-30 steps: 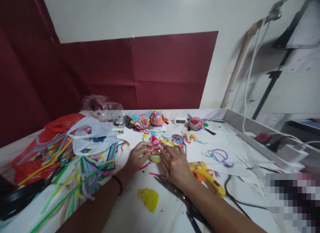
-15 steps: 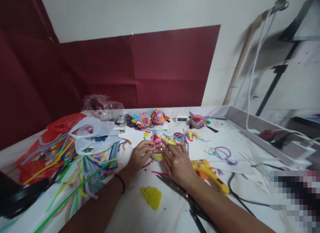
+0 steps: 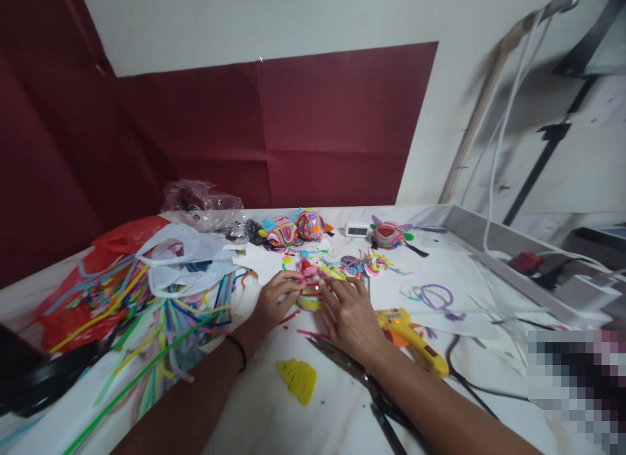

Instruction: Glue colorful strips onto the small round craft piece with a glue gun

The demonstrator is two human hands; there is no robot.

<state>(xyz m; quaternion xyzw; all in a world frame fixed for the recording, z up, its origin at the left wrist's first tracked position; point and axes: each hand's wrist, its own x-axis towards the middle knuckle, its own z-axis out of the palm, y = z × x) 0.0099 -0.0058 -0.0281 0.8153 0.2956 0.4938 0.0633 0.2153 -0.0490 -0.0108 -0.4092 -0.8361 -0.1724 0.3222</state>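
Nearest the viewer, a pair of scissors (image 3: 364, 383) lies on the white table (image 3: 274, 422) under the right forearm, and a yellow ribbed paper piece (image 3: 297, 379) lies flat between the two forearms. To the right of the right wrist rests a yellow glue gun (image 3: 408, 337), its black cord (image 3: 464, 383) trailing toward the table's near right. At the near left edge sits a dark object, too blurred to identify.

The left hand (image 3: 271, 305), a dark band on its wrist, curls its fingers against the left side of a small multicoloured paper craft (image 3: 310, 292). The right hand (image 3: 349, 318) lies palm down with fingers spread, their tips pressing the craft's right side. The craft thus sits on the table, pinched between both hands, at the middle of the work surface.

Left of the hands spreads a heap of coloured paper strips (image 3: 147, 311), partly covered by a white plastic bag (image 3: 183, 259) and a red plastic bag (image 3: 122, 240). Right of the hands lies a purple loop of strip (image 3: 433, 297).

Farther back stand two finished coiled paper figures (image 3: 293, 228), a small white digital clock (image 3: 357, 230), and a third coiled figure (image 3: 388, 234). A clear crumpled bag (image 3: 200, 204) lies at the far left corner, against the maroon backdrop (image 3: 293, 129).
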